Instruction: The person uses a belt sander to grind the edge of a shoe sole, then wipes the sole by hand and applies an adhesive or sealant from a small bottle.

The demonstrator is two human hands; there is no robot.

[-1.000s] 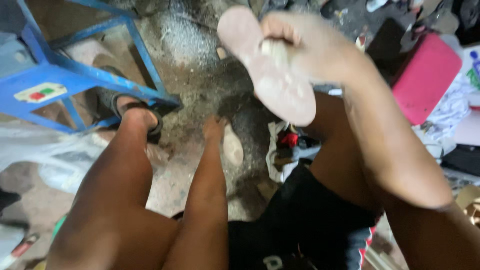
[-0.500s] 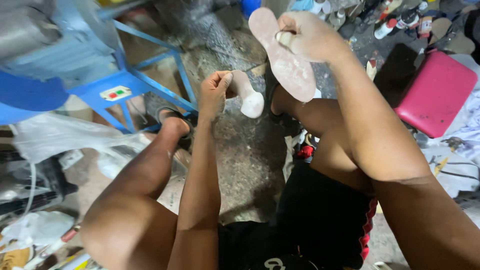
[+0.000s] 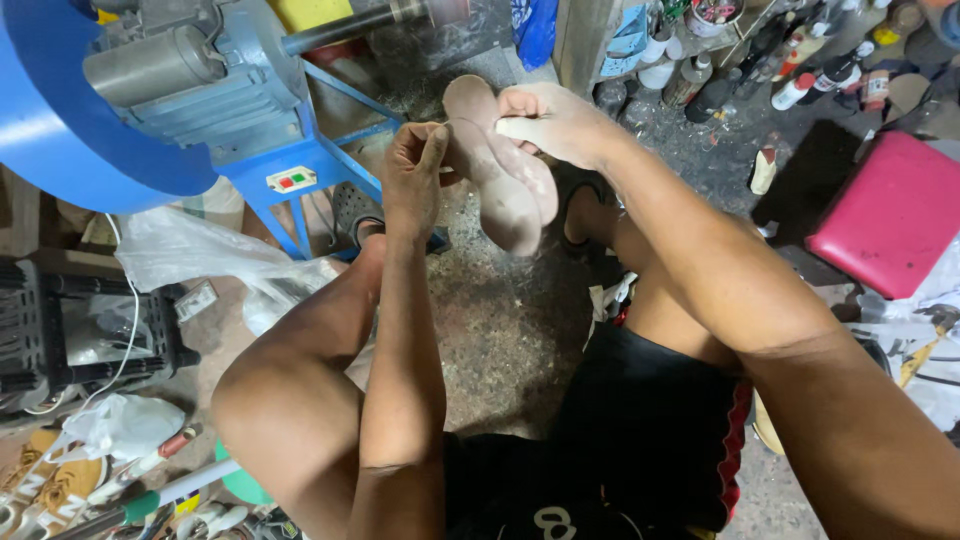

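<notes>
Concrete floor [image 3: 500, 330], grey, gritty and stained, fills the middle of the view, with clutter crowding every edge of a cramped workshop. At ten o'clock stands a blue machine [image 3: 150, 110] with a rounded hood, a grey ribbed motor and a dark shaft running toward twelve o'clock; on its frame sits a small pale switch plate [image 3: 291, 180] with one red and one green button. Crumpled clear plastic sheeting [image 3: 200, 260] lies below it, at nine o'clock. At three o'clock rests a pink cushioned stool [image 3: 890, 215], square with soft corners. Small bottles [image 3: 790, 60], some white and some dark, are grouped at one o'clock beside a wooden post.

Near twelve o'clock both hands hold a pale shoe sole [image 3: 500, 170], flat, matte and dusty, elongated with rounded ends, raised above the floor between the person's knees. The right hand [image 3: 555, 125] grips its upper edge, thumb and fingers closed over it. The left hand [image 3: 415, 175] is curled against the sole's left edge, fingertips pressing on it. Black shorts [image 3: 640, 440] with red trim show at six o'clock.
</notes>
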